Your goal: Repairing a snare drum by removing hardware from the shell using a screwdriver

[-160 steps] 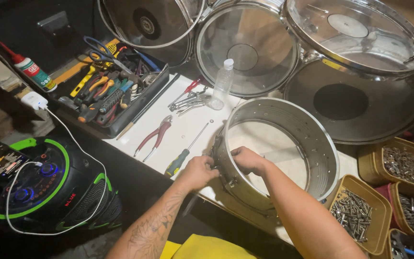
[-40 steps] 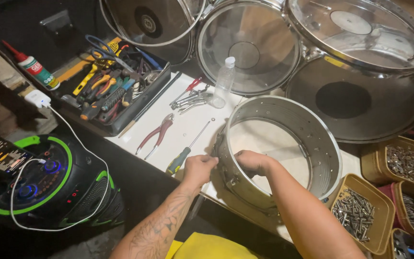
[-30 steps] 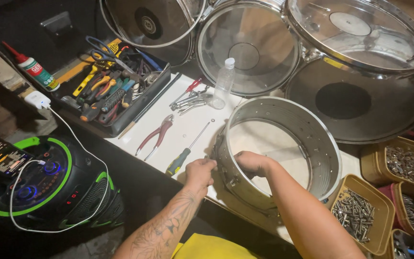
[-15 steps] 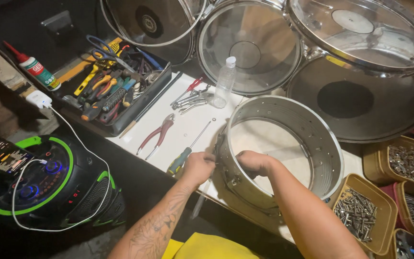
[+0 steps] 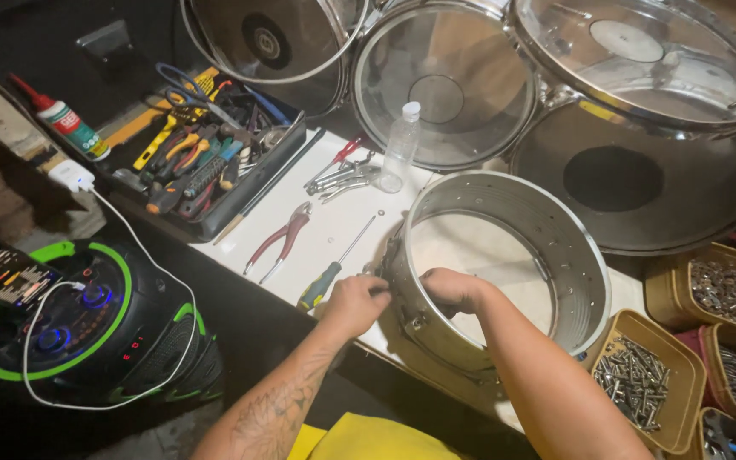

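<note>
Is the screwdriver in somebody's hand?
No, the screwdriver lies on the white table, just beside the left hand.

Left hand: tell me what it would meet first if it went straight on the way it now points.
The left hand points right, at the outer wall of the metal drum shell. It already seems to touch the fitting there, so the shell comes first; depth is hard to judge.

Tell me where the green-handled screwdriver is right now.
In the head view the green-handled screwdriver lies on the white table, just left of the left hand and the metal drum shell, right of the red pliers.
</note>
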